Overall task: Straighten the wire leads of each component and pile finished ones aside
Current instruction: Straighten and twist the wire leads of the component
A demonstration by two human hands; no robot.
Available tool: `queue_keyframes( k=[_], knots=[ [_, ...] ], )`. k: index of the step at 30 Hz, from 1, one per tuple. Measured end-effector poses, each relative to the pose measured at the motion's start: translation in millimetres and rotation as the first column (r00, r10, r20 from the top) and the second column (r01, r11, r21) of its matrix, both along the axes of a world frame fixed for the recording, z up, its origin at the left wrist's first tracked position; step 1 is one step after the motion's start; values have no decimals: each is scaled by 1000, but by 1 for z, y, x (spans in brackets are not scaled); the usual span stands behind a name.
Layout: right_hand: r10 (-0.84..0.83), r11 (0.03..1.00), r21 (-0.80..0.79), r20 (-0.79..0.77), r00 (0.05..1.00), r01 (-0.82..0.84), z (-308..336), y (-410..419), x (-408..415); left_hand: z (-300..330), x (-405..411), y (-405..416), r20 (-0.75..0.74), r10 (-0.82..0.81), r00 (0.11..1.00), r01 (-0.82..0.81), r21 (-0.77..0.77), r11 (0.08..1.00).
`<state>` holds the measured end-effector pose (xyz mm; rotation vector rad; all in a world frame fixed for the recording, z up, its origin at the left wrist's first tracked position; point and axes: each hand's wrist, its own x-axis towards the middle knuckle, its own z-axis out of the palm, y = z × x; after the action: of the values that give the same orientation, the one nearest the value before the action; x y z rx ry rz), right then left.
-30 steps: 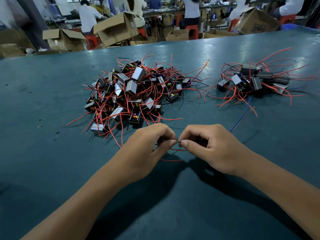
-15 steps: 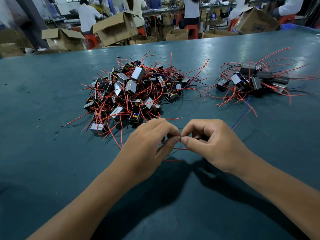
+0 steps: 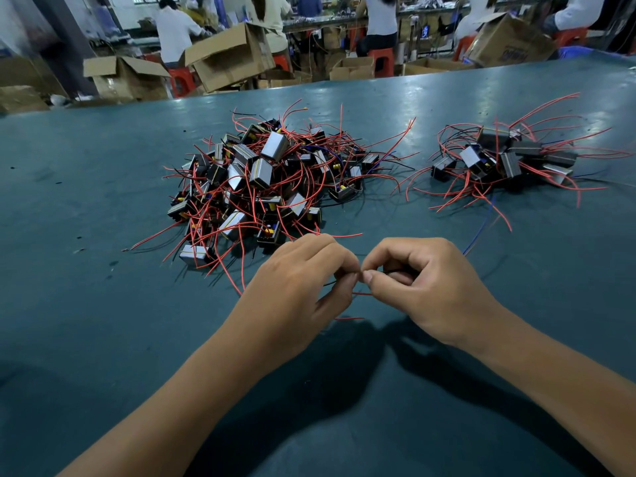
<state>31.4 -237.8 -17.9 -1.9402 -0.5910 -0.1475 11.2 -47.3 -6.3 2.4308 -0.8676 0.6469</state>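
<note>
Head view: box (image 3: 511, 42) print unreadable

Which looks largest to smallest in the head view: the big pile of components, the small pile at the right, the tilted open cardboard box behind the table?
1. big pile
2. small pile
3. tilted cardboard box, though it stands farther away, so its true size is unsure.

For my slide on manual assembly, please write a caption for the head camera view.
Both hands, left and right, pinch a red wire lead between two piles of wired components on a green table.
</note>
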Motion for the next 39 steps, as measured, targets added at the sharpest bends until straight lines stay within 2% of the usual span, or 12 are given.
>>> queue_keyframes(
  k=[3,10,21,23,25,26,29,31,33,35,36,39],
  knots=[
    [23,1000,18,-36,999,-22,0,0,0,0,0,1,39,10,999,-11,29,1000],
    [104,985,151,-157,982,-80,3,1,0,1,5,4,371,-30,928,-57,221,974],
    [136,978,181,-197,971,-100,10,2,-2,7,0,-1,448,-65,892,-60,261,964],
    [137,981,161,-163,977,-111,7,1,-2,6,-1,-5,323,-46,945,-8,164,986],
    [94,995,37,-23,995,-93,5,0,-3,7,-3,-7,47,-47,998,48,-29,998],
    [70,996,-52,82,994,-66,4,-1,-3,8,-3,-8,-123,-50,991,32,-138,990],
    [78,974,-224,291,954,-11,4,-2,-3,10,0,-7,-545,-115,831,-131,-391,911],
    [80,979,-200,258,963,-28,4,-2,-2,10,2,-5,-646,-151,748,-199,-435,878],
    [66,990,-138,180,982,-41,2,-2,-1,9,1,-3,-551,-121,825,-121,-382,916],
    [65,994,-91,81,995,-58,2,-3,0,7,1,0,-279,-34,960,-27,-212,977],
    [65,995,-72,37,997,-62,2,-3,0,6,1,1,-131,-16,991,1,-114,993],
    [78,997,-9,-75,994,-78,4,-3,2,4,2,2,135,-50,990,38,92,995]
  ],
)
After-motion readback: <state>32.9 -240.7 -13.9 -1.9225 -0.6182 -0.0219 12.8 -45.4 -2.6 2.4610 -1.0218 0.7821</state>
